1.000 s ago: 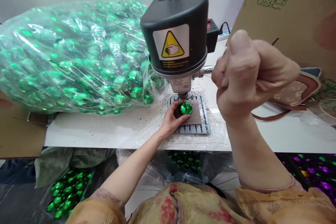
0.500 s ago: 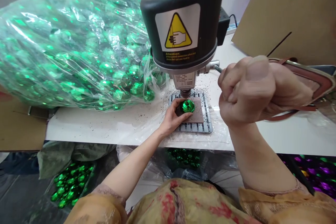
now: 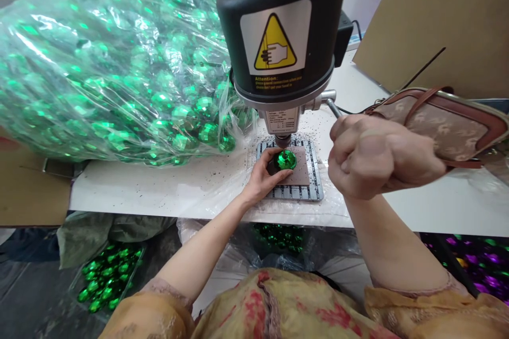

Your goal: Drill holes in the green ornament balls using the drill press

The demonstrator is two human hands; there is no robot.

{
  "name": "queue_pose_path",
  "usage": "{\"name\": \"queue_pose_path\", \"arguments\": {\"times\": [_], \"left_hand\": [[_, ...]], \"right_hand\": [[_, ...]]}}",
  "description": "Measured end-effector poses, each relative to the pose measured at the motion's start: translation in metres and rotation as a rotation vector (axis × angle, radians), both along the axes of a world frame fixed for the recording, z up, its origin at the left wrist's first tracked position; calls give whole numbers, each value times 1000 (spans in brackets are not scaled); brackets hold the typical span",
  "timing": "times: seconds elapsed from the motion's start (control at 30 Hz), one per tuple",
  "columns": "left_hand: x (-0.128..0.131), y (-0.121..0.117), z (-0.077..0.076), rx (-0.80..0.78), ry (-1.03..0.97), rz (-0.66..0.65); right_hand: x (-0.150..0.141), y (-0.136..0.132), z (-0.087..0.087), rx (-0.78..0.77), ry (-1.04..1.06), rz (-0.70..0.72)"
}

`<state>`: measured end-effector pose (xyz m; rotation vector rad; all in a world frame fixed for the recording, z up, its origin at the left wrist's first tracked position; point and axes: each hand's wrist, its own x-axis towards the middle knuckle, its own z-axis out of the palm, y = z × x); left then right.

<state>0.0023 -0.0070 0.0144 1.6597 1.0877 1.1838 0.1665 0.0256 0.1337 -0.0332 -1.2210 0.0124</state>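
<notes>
My left hand (image 3: pixel 267 175) grips a shiny green faceted ball (image 3: pixel 287 159) between thumb and fingers on a brownish square pad (image 3: pixel 301 172). Under the pad lies the slotted metal base (image 3: pixel 317 190) of a bench drill press (image 3: pixel 278 53). The drill chuck (image 3: pixel 283 141) sits right above the ball, its bit reaching the ball's top as far as I can see. My right hand (image 3: pixel 382 159) is closed in a fist around the end of the drill press lever (image 3: pixel 333 107), to the right of the machine. The fist hides the lever's far end.
A large clear bag of green balls (image 3: pixel 131 79) fills the table's left. A patterned handbag (image 3: pixel 433 114) and a cardboard box (image 3: pixel 433 26) stand at right. Dark shavings dot the white table (image 3: pixel 131 193). Below are a tub of green balls (image 3: pixel 107 278) and purple pieces (image 3: pixel 477 262).
My right fist has come down, swinging the lever downward. My left hand still steadies the ball at the same spot on the pad. The view has shifted slightly.
</notes>
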Motion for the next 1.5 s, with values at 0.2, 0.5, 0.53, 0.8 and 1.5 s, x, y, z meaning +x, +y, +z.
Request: {"name": "queue_pose_path", "arguments": {"times": [0.2, 0.5, 0.53, 0.8, 1.5], "left_hand": [[0, 0, 1, -2, 8, 14], [2, -32, 6, 288, 264, 274], [2, -45, 6, 418, 338, 263], [0, -127, -16, 993, 863, -254], [-72, 100, 80, 427, 1061, 383]], "right_hand": [[-2, -19, 22, -217, 20, -47], [-10, -3, 88, -445, 87, 56], [-9, -1, 88, -451, 81, 50], [-9, -6, 85, -464, 78, 28], [-9, 4, 80, -354, 140, 117]]}}
